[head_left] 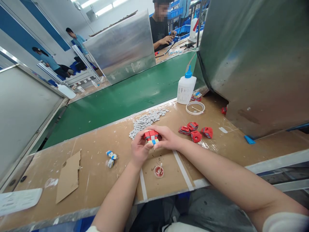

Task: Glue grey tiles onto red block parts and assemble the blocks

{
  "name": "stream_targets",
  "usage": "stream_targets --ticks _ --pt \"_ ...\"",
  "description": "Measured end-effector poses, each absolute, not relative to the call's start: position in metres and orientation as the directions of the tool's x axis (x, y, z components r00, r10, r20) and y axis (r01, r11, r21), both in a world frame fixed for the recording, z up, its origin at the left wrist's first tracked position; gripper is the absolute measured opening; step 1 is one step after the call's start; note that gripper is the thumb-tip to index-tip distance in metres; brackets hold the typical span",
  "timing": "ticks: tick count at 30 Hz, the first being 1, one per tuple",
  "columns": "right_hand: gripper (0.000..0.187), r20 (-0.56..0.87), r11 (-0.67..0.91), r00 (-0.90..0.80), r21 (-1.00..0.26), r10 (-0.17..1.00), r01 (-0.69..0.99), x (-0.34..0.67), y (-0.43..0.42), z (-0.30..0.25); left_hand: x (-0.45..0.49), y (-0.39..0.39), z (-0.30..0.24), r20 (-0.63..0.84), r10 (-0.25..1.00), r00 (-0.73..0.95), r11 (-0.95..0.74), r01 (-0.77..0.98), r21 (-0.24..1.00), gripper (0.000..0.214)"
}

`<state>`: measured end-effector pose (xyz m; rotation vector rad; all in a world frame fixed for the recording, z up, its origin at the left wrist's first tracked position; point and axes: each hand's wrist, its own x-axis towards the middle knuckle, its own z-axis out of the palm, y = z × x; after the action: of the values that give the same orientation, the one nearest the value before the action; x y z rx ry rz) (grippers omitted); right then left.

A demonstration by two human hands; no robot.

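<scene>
Between my two hands is a small red plastic block with grey, white, yellow and blue parts (pixel 152 136). My left hand (pixel 140 148) grips its left side, and my right hand (pixel 166 138) closes on its right side, thumbs near the lower edge. Beyond the hands lies a heap of small grey flat pieces (pixel 147 121). Right of my right hand sit several red blocks (pixel 192 127). Below the hands stands a small clear cup of reddish stuff (pixel 158 171) with a thin stick in it. To the left lie small white-and-blue blocks (pixel 111 158).
A white bottle with a blue cap (pixel 186 85) and a white ring of tape (pixel 195 108) are at the back right. A green conveyor belt (pixel 108 103) runs behind the table. A metal panel (pixel 256 64) bounds the right; cardboard (pixel 69 176) lies left. A co-worker (pixel 161 27) sits across.
</scene>
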<state>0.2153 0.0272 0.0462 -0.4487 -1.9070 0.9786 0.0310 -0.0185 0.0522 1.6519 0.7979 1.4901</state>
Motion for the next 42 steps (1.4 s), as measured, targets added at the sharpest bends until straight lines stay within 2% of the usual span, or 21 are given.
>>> stream_targets --ticks 11,17,21,23,27,32,38,42 --pt "0.091 0.601 0.684 -0.527 -0.728 0.600 -0.050 0.218 0.030 0.042 0.031 -0.019 0.052 0.542 0.829 0.139 -0.540 -0.058 0.840 0.054" --pt "0.101 0.672 0.798 -0.546 -0.602 0.501 -0.009 0.227 0.033 0.045 0.025 -0.009 0.053 0.599 0.756 0.265 -0.569 -0.189 0.801 0.060" --pt "0.097 0.765 0.899 -0.532 -0.437 0.364 -0.014 0.231 0.033 0.054 0.020 -0.003 0.050 0.557 0.785 0.273 -0.511 -0.223 0.830 0.060" --pt "0.096 0.760 0.930 -0.565 -0.365 0.323 0.041 0.234 0.032 0.058 0.019 -0.002 0.049 0.529 0.811 0.249 -0.473 -0.253 0.844 0.062" --pt "0.081 0.722 0.948 -0.616 -0.268 0.315 0.170 0.236 0.027 0.065 0.018 -0.001 0.051 0.438 0.850 0.293 -0.332 -0.349 0.876 0.069" --pt "0.059 0.774 0.970 -0.584 -0.187 0.243 0.156 0.232 0.022 0.069 0.012 -0.002 0.055 0.385 0.842 0.379 -0.250 -0.359 0.899 0.080" --pt "0.058 0.784 0.973 -0.578 -0.161 0.227 0.163 0.234 0.021 0.068 0.008 -0.002 0.057 0.332 0.850 0.410 -0.217 -0.303 0.928 0.084" --pt "0.050 0.735 0.951 -0.606 -0.189 0.303 0.246 0.241 0.024 0.069 0.014 0.003 0.061 0.275 0.901 0.335 -0.172 -0.307 0.936 0.085"
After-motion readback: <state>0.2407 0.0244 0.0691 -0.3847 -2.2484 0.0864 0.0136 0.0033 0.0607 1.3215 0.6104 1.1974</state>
